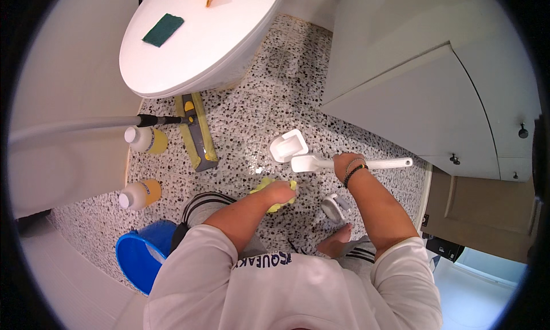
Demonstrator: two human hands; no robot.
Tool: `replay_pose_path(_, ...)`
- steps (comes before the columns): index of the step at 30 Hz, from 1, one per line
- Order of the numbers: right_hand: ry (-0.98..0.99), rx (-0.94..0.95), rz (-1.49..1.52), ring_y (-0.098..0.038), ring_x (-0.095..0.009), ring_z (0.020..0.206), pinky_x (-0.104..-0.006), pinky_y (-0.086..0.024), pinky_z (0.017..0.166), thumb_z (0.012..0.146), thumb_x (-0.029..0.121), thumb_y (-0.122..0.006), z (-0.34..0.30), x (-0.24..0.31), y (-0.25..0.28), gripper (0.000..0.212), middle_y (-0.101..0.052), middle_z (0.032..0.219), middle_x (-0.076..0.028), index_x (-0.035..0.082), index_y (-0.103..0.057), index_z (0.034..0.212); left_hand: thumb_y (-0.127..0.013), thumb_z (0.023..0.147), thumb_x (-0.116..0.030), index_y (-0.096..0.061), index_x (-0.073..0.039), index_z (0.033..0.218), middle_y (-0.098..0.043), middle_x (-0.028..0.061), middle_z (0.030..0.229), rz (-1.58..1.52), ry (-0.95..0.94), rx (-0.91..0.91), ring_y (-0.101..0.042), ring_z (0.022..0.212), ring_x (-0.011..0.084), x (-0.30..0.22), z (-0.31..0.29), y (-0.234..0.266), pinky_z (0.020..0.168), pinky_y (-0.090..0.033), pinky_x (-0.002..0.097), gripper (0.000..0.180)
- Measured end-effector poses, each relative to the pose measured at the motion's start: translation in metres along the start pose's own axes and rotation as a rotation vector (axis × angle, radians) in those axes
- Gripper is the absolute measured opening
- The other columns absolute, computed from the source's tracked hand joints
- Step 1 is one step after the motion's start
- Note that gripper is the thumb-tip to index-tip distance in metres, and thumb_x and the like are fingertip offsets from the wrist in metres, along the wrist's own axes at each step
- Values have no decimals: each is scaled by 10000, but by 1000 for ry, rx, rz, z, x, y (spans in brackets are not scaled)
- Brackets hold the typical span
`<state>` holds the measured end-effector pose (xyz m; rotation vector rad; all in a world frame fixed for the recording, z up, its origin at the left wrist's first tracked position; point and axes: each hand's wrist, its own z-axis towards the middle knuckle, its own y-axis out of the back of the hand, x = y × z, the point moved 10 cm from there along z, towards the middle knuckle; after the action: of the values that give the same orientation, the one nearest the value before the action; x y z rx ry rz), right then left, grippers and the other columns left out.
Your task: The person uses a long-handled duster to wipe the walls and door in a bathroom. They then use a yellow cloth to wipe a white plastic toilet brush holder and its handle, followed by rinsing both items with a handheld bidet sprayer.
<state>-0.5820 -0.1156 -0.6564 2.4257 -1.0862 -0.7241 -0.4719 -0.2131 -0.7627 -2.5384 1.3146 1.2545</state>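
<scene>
My left hand is closed on a crumpled yellow cloth, pressed low near the speckled floor. My right hand grips a long white-handled tool that looks like a toilet brush. Its handle runs out to the right, and its broad white end points left; no bristles show. Just beyond that end, a white open holder rests on the floor. Nearer to me, below the right hand, lies a small white and grey brush-like piece.
A white toilet with its lid down carries a green scouring pad. A flat mop lies by two bottles of yellow and orange liquid. A blue bucket stands lower left. Grey cabinets line the right.
</scene>
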Motion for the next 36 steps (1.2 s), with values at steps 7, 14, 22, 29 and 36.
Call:
replay_pose_path(7,108,-254,-12,-555,-235,887,-376,-421,759,751,117,-505,-17,42,60,235,-552,955,-109,66,-559,974,-452,690,-288,-593,2,878,-571,200,913,75,-48,-27,-553,844,316,6,-4,2,754,-426,366,373)
replay_pose_path(14,87,-34,-270,-545,-225,921,-372,-390,765,737,190,-575,40,68,58,278,-557,1031,-83,88,-584,995,-453,684,-283,-593,2,869,-578,196,888,82,-87,-23,-558,817,317,3,-8,4,736,-429,371,368)
replay_pose_path(22,69,-215,-200,-529,-218,935,-402,-364,802,703,187,-600,81,72,33,325,-573,949,-68,93,-577,1014,-476,671,-315,-537,17,931,-565,216,904,67,-56,69,-548,832,342,9,-12,-1,735,-422,390,426)
replay_pose_path(29,496,-711,159,-530,-252,778,-378,-413,688,690,132,-541,-17,70,30,93,-538,774,-78,58,-561,743,-509,672,-355,-518,10,978,-552,226,939,40,-16,60,-538,872,340,13,-2,-2,760,-413,389,477)
replay_pose_path(36,-120,139,360,-518,-274,927,-348,-436,796,773,117,-460,63,-68,-274,230,-531,992,-164,15,-538,965,-523,696,-393,-509,25,1000,-550,225,954,60,12,46,-539,874,328,2,3,-7,771,-410,369,517)
